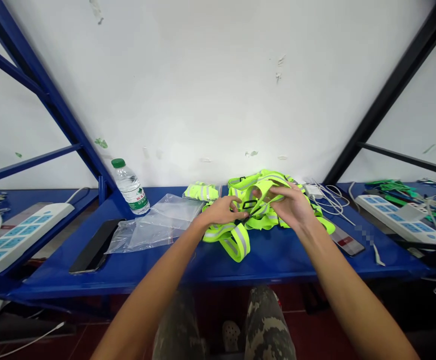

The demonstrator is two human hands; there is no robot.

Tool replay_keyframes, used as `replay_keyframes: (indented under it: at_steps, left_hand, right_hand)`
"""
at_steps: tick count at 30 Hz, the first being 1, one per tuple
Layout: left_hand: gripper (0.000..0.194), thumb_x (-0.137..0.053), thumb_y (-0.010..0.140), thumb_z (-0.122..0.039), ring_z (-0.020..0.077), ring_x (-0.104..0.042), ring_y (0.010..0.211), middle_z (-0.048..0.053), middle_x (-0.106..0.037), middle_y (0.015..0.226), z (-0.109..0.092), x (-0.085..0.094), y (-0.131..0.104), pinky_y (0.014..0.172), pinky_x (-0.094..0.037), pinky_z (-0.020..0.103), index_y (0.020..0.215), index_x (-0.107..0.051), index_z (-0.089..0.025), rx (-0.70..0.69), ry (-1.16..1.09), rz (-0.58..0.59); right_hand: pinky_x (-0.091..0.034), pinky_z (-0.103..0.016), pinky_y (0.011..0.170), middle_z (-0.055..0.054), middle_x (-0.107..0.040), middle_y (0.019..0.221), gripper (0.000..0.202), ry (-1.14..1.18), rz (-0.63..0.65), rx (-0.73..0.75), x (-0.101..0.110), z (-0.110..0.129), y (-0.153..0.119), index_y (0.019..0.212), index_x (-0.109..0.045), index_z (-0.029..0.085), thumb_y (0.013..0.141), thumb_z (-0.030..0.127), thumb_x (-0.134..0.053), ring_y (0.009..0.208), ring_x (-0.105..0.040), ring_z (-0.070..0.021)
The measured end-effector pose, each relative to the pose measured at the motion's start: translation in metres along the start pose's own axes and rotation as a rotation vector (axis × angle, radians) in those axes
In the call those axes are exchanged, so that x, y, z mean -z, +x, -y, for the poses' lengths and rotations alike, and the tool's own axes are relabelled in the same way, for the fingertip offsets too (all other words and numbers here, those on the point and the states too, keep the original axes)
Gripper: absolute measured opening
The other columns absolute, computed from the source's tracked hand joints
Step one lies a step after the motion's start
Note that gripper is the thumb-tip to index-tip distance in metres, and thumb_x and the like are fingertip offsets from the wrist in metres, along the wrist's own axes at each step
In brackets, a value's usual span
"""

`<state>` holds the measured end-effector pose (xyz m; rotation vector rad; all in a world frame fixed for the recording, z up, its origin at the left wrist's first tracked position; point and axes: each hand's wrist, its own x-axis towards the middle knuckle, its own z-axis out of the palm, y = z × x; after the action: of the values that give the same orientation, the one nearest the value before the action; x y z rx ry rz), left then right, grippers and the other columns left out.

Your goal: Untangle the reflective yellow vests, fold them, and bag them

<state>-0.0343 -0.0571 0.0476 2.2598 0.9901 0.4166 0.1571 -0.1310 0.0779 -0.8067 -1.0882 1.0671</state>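
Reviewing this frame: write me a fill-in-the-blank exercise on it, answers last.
The left hand and right hand touch grey-striped neon-yellow fabric straps with a ____ rectangular buckle.
The clear plastic water bottle has a ____ cap.
A flat black rectangular slab lies to the ____ of the clear plastic bags in this view.

Missing words: black; green; left.

Wall (203, 90): far, white, scuffed
Left frame (68, 125): blue
Right frame (389, 95): black
Bench (274, 257): blue
Floor (315, 322): dark red

Bright, even light fills the white wall (203, 100) before me, and the yellow-green straps (265, 221) almost glow. Below, the floor (300, 330) lies dim; wide-angle stretch skews my view's edges.
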Motion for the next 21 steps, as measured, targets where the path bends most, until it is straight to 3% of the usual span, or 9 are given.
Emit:
replay_keyframes:
  at_steps: [5,10,13,15,18,21]
  left_hand:
    - [0.051,-0.063,0.079,-0.055,0.0178,-0.066,0.074,0.01,-0.07,0.089,-0.004,-0.011,-0.005,0.062,-0.048,0.026,0.108,-0.056,-0.015,0.07,-0.384,0.128]
    - [0.056,-0.069,0.073,-0.057,0.0172,-0.065,0.066,0.004,-0.069,0.071,-0.023,-0.036,-0.001,0.059,-0.046,0.026,0.108,-0.053,-0.017,0.17,-0.495,0.192]
    - [0.065,-0.075,0.069,-0.051,0.0165,-0.064,0.06,0.002,-0.066,0.067,-0.022,-0.036,-0.001,0.057,-0.046,0.026,0.117,-0.05,-0.015,0.214,-0.718,0.285]
    - [0.072,-0.081,0.064,-0.047,0.0137,-0.06,0.053,0.0,-0.065,0.067,-0.017,-0.024,-0.004,0.054,-0.045,0.025,0.12,-0.05,-0.014,0.253,-0.782,0.209]
    - [0.067,-0.082,0.064,-0.047,0.0086,-0.053,0.051,0.001,-0.064,0.072,-0.011,0.004,-0.011,0.052,-0.042,0.023,0.115,-0.056,-0.012,0.269,-0.73,-0.073]
    - [0.063,-0.076,0.072,-0.047,0.0112,-0.06,0.067,0.005,-0.067,0.09,-0.017,0.037,-0.014,0.062,-0.047,0.023,0.122,-0.057,-0.016,0.155,-0.594,-0.347]
  right_hand:
    - [-0.052,-0.049,0.092,-0.008,-0.071,0.11,0.038,-0.013,0.025,0.037,0.013,0.019,-0.005,0.11,-0.064,0.023,0.073,0.033,-0.067,0.102,-0.066,-0.0285]
    - [-0.053,-0.052,0.09,-0.011,-0.069,0.115,0.04,-0.067,0.07,0.036,0.001,0.013,-0.007,0.112,-0.063,0.021,0.082,0.046,-0.055,0.105,-0.065,-0.0291]
    - [-0.053,-0.052,0.09,-0.009,-0.065,0.121,0.033,0.001,0.055,0.034,0.006,0.013,-0.005,0.109,-0.062,0.024,0.085,0.043,-0.051,0.106,-0.064,-0.0273]
    - [-0.053,-0.051,0.091,-0.008,-0.064,0.12,0.027,0.072,-0.003,0.072,0.019,0.019,-0.003,0.103,-0.062,0.025,0.083,0.041,-0.053,0.108,-0.063,-0.0267]
    - [-0.053,-0.049,0.093,-0.01,-0.065,0.111,0.024,0.173,-0.106,0.151,0.046,0.032,-0.001,0.093,-0.062,0.024,0.08,0.042,-0.053,0.109,-0.062,-0.0271]
    - [-0.052,-0.039,0.098,-0.01,-0.066,0.102,0.019,0.257,-0.2,0.169,0.066,0.041,-0.004,0.09,-0.063,0.024,0.079,0.036,-0.055,0.107,-0.062,-0.0235]
